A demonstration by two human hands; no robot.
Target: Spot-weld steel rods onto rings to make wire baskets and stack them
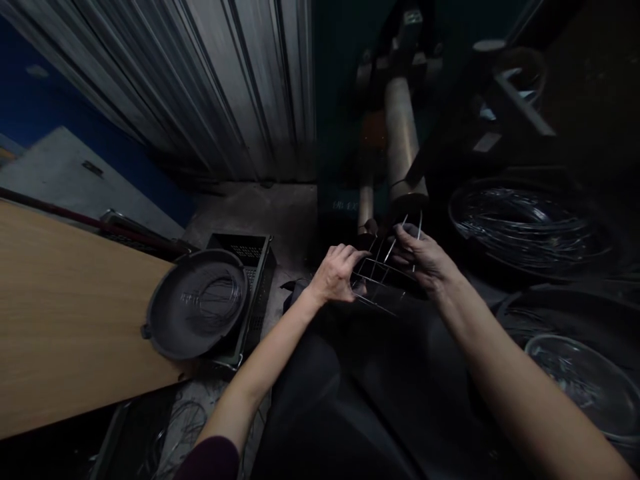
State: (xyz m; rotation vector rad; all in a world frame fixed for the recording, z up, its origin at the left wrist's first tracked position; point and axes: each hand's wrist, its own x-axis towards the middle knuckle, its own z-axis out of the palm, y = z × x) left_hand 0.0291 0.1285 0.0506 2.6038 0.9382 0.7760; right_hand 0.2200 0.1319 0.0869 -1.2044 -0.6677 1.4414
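Note:
My left hand [336,273] is closed round the left side of a small frame of thin metal wires [377,272]. My right hand [417,253] pinches a thin bent wire [420,225] just right of the frame, below the end of a thick metal cylinder [403,147] of a dark machine. Dark smudges cover the fingertips of my right hand. Whether the bent wire touches the frame is too dark to tell.
A round dark tray [197,303] with wire pieces sits on a crate [257,267] at the left, beside a wooden board [75,307]. At the right are a basin of wires [525,223] and a clear bowl [585,383] of small parts.

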